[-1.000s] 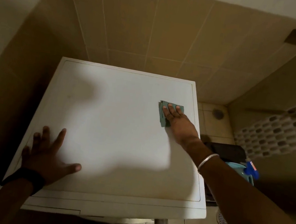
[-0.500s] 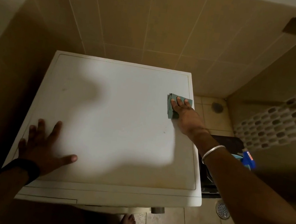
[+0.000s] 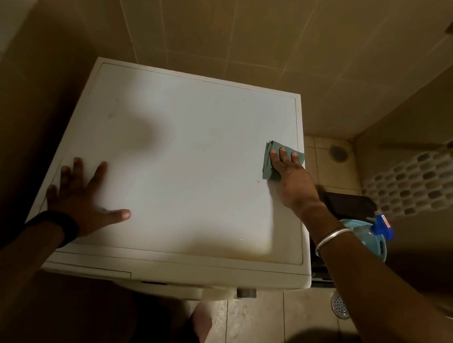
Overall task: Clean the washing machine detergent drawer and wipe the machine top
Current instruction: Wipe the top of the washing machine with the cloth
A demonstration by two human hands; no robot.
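The white washing machine top (image 3: 184, 164) fills the middle of the head view, seen from above. A folded green cloth (image 3: 273, 156) lies at its right edge. My right hand (image 3: 290, 175) presses flat on the cloth with straight fingers. My left hand (image 3: 81, 198) rests flat with spread fingers on the near left corner of the top. The detergent drawer front (image 3: 91, 270) shows closed along the machine's near left edge.
Tan tiled walls close in behind and on both sides. To the right of the machine stand a black box (image 3: 348, 202), a blue tub (image 3: 371, 241) and a blue spray bottle (image 3: 384, 226). Two floor drains (image 3: 338, 152) (image 3: 340, 306) sit in the tiled floor.
My right hand has slid the green cloth rightward to the machine's right edge. My left hand has stayed planted on the near left corner.
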